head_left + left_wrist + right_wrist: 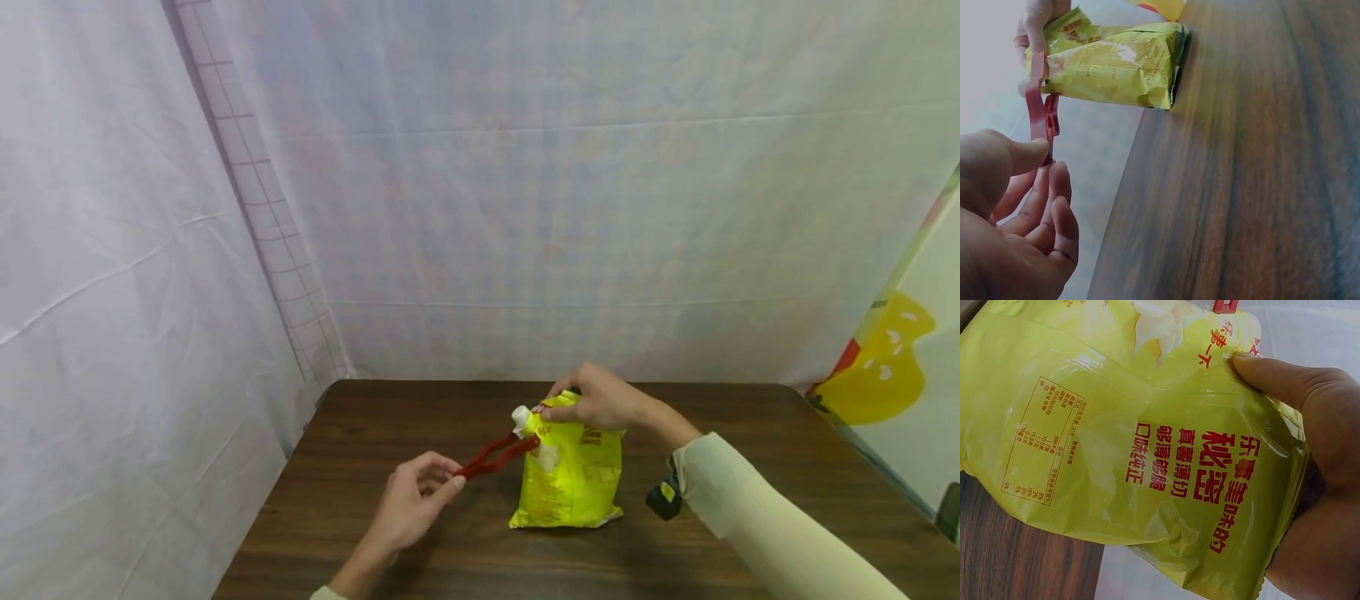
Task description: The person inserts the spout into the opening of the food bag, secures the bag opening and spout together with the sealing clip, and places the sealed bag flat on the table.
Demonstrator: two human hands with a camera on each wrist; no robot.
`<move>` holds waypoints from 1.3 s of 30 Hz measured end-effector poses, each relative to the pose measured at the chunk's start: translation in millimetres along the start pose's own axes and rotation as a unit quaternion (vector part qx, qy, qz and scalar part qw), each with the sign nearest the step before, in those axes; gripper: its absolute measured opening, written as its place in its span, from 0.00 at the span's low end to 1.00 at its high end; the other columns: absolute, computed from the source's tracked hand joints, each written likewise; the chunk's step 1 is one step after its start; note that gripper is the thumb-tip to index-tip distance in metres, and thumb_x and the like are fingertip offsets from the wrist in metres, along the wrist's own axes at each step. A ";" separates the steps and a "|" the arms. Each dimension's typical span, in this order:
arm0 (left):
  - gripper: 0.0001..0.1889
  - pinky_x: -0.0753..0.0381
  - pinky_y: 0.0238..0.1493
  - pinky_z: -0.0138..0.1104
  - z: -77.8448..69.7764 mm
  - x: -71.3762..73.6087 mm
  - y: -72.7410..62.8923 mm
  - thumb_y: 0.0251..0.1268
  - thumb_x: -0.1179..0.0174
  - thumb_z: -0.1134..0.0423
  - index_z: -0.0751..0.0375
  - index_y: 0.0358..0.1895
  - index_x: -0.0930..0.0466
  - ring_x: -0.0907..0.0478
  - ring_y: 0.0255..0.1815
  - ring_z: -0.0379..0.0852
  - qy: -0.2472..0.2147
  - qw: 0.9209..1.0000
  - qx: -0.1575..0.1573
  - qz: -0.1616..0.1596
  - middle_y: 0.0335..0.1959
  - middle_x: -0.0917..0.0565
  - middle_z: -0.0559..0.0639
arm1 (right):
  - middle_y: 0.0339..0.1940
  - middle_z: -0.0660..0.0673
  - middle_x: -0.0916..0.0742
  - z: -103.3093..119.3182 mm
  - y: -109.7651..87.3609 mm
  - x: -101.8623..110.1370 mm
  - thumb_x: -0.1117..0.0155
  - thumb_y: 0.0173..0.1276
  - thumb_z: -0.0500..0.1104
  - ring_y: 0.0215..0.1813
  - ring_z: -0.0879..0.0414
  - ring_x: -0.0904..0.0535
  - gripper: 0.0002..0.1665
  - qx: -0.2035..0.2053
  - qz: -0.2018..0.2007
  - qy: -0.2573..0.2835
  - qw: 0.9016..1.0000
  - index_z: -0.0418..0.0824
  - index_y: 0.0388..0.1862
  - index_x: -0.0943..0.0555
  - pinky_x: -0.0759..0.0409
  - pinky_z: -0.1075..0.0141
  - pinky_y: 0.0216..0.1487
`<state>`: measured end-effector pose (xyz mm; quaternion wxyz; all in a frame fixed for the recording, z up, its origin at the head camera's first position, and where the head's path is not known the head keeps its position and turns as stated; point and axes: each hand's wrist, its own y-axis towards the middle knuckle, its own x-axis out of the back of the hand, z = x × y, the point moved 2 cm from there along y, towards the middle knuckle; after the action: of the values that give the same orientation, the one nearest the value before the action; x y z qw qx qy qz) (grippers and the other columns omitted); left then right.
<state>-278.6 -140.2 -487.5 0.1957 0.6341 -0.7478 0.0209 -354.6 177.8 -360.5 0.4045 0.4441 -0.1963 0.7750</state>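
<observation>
A yellow Lay's chip bag (pixel 573 479) stands upright on a dark wood-grain counter (pixel 420 421), its lower edge down against the surface, its front creased and printed with red Chinese lettering and a framed nutrition table. The right hand (pixel 603 402) comes over the top of the bag from the right side, and its grip pinches the upper edge: the thumb lies on the printed front, the other fingers mostly hidden behind the bag. To the bag's left, the left hand (pixel 408 504) has its grip pinching the near end of a red bag clip (pixel 510 456) between thumb and fingertips, while its lower fingers curl loosely with nothing in them. The clip's two arms stand apart and reach to the bag's upper left corner, one passing in front of the bag's face. A white cap (pixel 520 417) sits right beside that same corner; whether it belongs to the clip cannot be told. To the right of the bag, a black device (pixel 663 500) hangs at the right wrist, just below a pale sleeve (pixel 780 517). Behind the bag hangs a whitish cloth (pixel 555 208) with a faint check, and well to its right is a yellow decoration (pixel 873 383).
</observation>
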 end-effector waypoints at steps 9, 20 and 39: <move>0.11 0.21 0.29 0.30 1.1 1.4 -1.0 0.72 0.27 0.58 0.57 0.50 0.13 0.14 0.35 0.44 -0.013 1.000 0.015 0.000 0.42 0.09 0.54 | 0.13 0.53 0.23 -1.1 1.0 -0.7 0.29 0.78 0.56 0.16 0.63 0.47 0.14 -0.001 0.002 -0.001 1.000 0.52 0.51 0.07 0.37 0.68 0.23; 0.10 0.22 0.27 0.29 0.4 -4.2 1.4 0.71 0.26 0.57 0.55 0.49 0.12 0.13 0.34 0.51 -0.016 1.000 0.008 -0.019 0.43 0.09 0.53 | 0.20 0.52 0.15 0.0 -0.1 -0.2 0.28 0.78 0.56 0.17 0.63 0.47 0.14 0.002 0.001 0.000 1.000 0.51 0.51 0.07 0.36 0.68 0.23; 0.09 0.22 0.28 0.29 -9.3 -18.2 13.9 0.72 0.27 0.57 0.55 0.49 0.12 0.14 0.32 0.46 -0.022 0.999 0.005 -0.023 0.42 0.10 0.54 | 0.36 0.52 0.06 -2.4 -0.2 1.1 0.28 0.78 0.55 0.17 0.64 0.47 0.12 0.005 0.002 0.010 1.000 0.51 0.49 0.06 0.38 0.69 0.22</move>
<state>-287.3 -117.8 -481.7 0.1765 0.6527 -0.7367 0.0066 -356.0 180.0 -360.8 0.4027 0.4378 -0.1890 0.7813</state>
